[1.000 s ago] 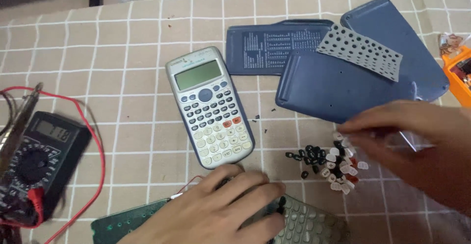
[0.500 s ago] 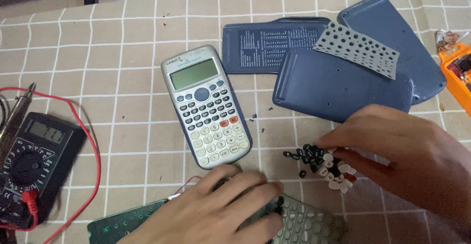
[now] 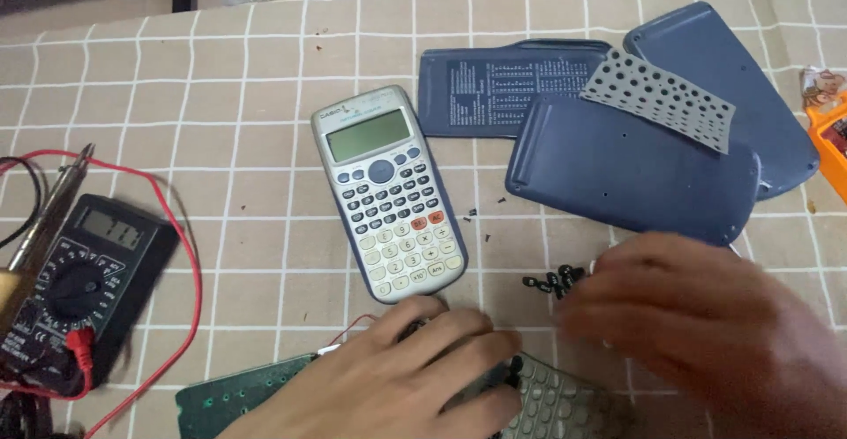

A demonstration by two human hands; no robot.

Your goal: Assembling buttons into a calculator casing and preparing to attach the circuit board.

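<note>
Loose black keys (image 3: 551,280) sit mid-table, just below the blue covers (image 3: 631,170). Your right hand (image 3: 706,333) is blurred over them, grip can't tell. Pick one at a time. Left hand (image 3: 401,377), fingers flat, pins the keypad frame (image 3: 556,408) at the near edge; keep it steady.

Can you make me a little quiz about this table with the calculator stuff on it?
1. True or false: the silver calculator lies face up, keys showing.
2. What is the left hand resting on? A) the black meter B) the grey key frame of an opened calculator C) the orange box
3. What colour is the wire looping round the black meter?

Key
1. True.
2. B: it presses on the grey key frame, which lies over a green circuit board. The right hand is over the pile of small loose keys.
3. Red.
</note>
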